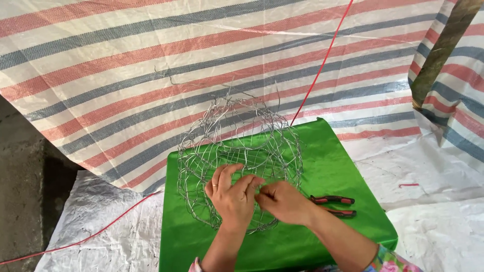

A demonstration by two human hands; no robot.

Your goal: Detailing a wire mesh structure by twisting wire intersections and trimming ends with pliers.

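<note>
Hands (259,199) hiding wire basket (241,151) front, pliers (335,205) half-covered

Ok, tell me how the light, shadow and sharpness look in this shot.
Head view: soft, even daylight with no hard glare; the green cover has a mild sheen. Deep shadow sits at the left over the concrete floor. The wire mesh basket is thin but fairly sharp; the left hand and right hand look slightly soft. The pliers read clearly.
</note>
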